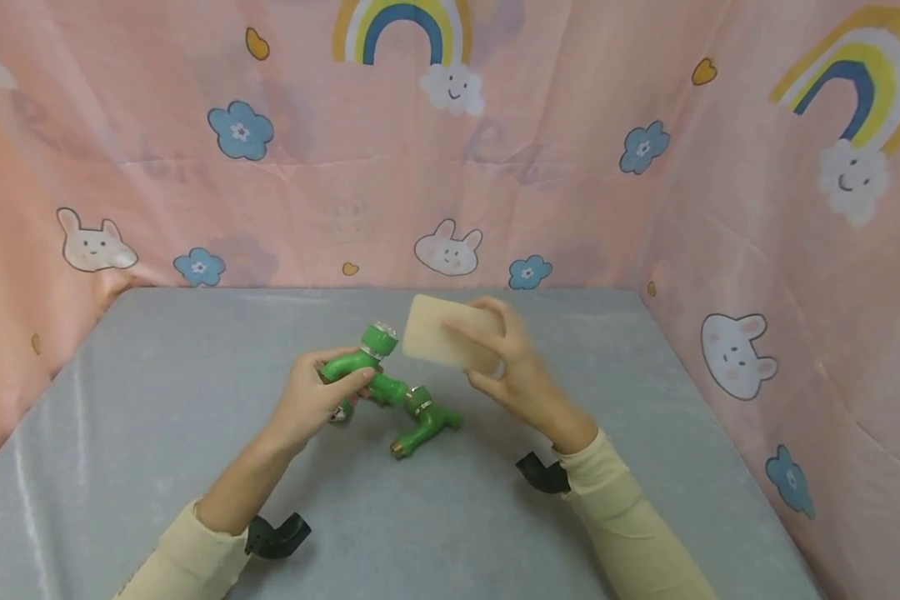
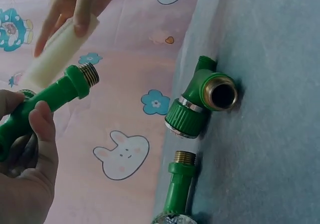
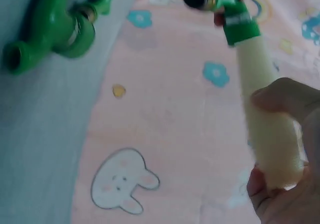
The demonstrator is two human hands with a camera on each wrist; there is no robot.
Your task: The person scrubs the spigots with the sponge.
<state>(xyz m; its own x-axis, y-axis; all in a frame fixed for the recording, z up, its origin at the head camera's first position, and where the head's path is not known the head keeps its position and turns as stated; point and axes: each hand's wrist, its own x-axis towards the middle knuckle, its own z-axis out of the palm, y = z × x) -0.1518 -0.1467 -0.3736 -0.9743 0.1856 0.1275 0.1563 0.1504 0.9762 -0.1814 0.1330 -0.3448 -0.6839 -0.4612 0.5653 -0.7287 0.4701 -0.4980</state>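
My left hand (image 1: 311, 400) grips a green faucet (image 1: 345, 364) above the table, its clear-topped knob pointing up toward the right. In the left wrist view the brass threaded end of this faucet (image 2: 62, 90) points away from the fingers. A cream sponge block (image 1: 431, 329) is held between thumb and fingers of my right hand (image 1: 517, 367). In the right wrist view the sponge (image 3: 262, 109) meets the knob end of the held faucet (image 3: 241, 29). Below lies a second green faucet (image 1: 427, 425); a third green faucet (image 2: 178, 189) rests beside it, mostly hidden in the head view.
A grey cloth covers the table (image 1: 420, 533). Pink patterned curtains (image 1: 307, 192) stand behind it and along the sides. Dark curved pieces (image 1: 279, 536) show at both sleeve cuffs.
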